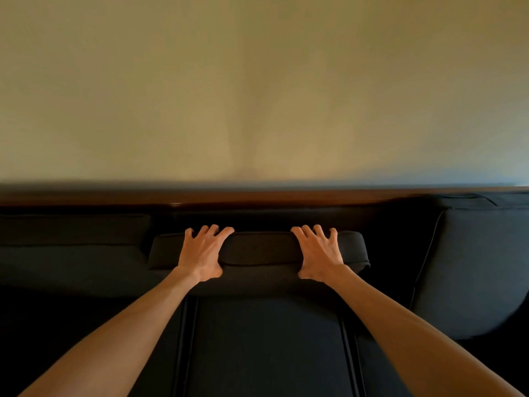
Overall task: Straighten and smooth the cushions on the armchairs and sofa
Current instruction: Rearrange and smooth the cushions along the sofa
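A dark back cushion (259,247) stands in the middle of the dark sofa, tipped forward from the backrest. My left hand (201,253) grips its top edge on the left, fingers hooked over the far side and thumb on the front. My right hand (320,253) grips the same top edge on the right in the same way. Below it lies the middle seat cushion (263,345). Another back cushion (71,230) leans at the left, and a third (475,265) stands at the right.
A brown wooden rail (257,197) runs along the top of the sofa back. Behind it rises a plain beige wall (257,87). Narrow seams separate the seat cushions on either side of the middle one.
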{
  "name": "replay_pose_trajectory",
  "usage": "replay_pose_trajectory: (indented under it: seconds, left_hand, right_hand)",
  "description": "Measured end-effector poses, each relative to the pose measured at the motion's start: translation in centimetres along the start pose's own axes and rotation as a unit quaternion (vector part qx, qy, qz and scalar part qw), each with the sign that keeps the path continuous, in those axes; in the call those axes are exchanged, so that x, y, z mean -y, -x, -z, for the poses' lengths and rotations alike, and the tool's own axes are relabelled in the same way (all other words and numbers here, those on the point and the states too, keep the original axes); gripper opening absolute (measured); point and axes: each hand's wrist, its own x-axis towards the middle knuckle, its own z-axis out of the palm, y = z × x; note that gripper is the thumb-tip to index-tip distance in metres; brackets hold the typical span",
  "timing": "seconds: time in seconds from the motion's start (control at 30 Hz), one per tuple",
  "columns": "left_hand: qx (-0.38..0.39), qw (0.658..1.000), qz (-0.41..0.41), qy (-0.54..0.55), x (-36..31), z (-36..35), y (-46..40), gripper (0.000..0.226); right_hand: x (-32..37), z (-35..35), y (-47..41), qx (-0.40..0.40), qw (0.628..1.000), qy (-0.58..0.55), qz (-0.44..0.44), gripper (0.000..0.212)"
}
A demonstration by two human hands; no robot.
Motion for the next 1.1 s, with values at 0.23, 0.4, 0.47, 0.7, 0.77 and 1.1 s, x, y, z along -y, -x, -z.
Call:
replay_pose_trajectory:
  seconds: [0.23, 0.4, 0.47, 0.7, 0.77, 1.1]
  left_hand:
    - [-0.004, 0.999, 0.02, 0.025, 0.3, 0.6, -2.6, 0.112]
    - [-0.068, 0.995, 0.061, 0.038, -0.2, -1.1, -2.0, 0.104]
    - [-0.082, 0.994, 0.062, 0.046, -0.2, -1.9, -2.0, 0.103]
    - [-0.065, 0.994, 0.069, 0.059, -1.5, -2.2, -2.0, 0.117]
    - [-0.058, 0.996, 0.038, 0.057, -3.0, -2.5, -1.9, 0.126]
    - [-0.014, 0.999, 0.026, 0.024, 4.4, -3.1, -1.2, 0.125]
  right_hand:
    - [-0.2, -0.2, -1.8, -0.032, 0.999, -0.014, -0.034, 0.116]
    - [1.2, -2.2, -1.9, -0.088, 0.994, 0.001, -0.066, 0.108]
    - [1.4, -2.2, -2.4, -0.072, 0.994, 0.004, -0.078, 0.106]
    - [4.7, -1.4, -3.6, -0.049, 0.997, -0.036, -0.054, 0.113]
    - [5.8, -2.0, -3.5, -0.055, 0.997, -0.055, 0.027, 0.111]
    - [-0.2, -2.2, -2.2, -0.04, 0.998, -0.014, -0.04, 0.104]
